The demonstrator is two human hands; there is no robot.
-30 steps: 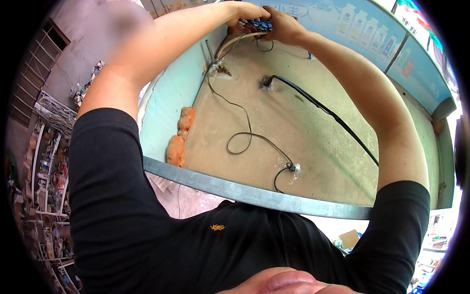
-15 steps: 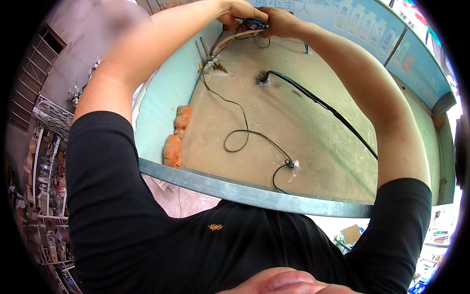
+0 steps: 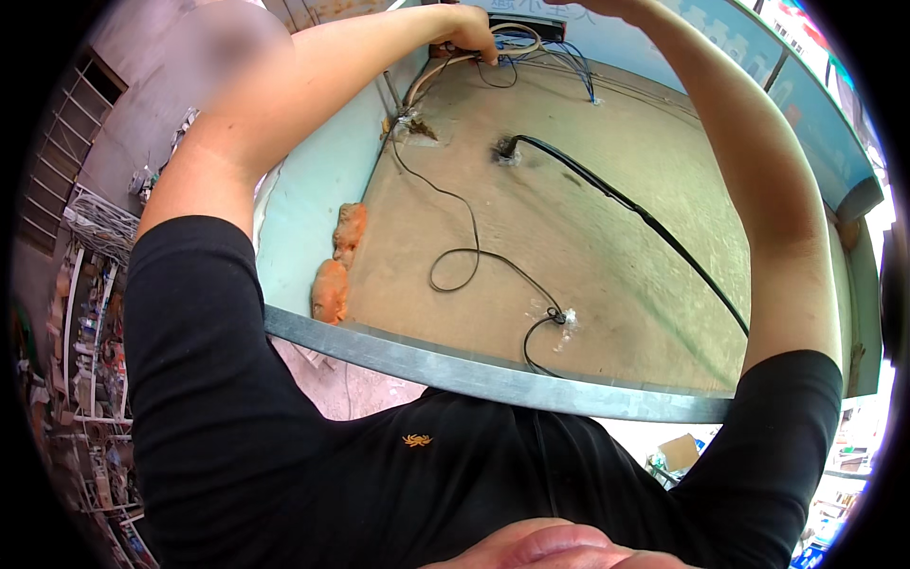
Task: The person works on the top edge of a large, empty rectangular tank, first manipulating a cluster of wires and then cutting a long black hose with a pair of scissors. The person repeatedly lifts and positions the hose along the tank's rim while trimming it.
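Apparently touching the beige cable loop (image 3: 523, 51) at upper centre with the left hand (image 3: 472, 32), curled beside the black box (image 3: 548, 30), perhaps to steady slack; cannot tell whether gripping. Holding the cropped right hand (image 3: 614, 7) at the top edge, with opening and contents likewise hidden.
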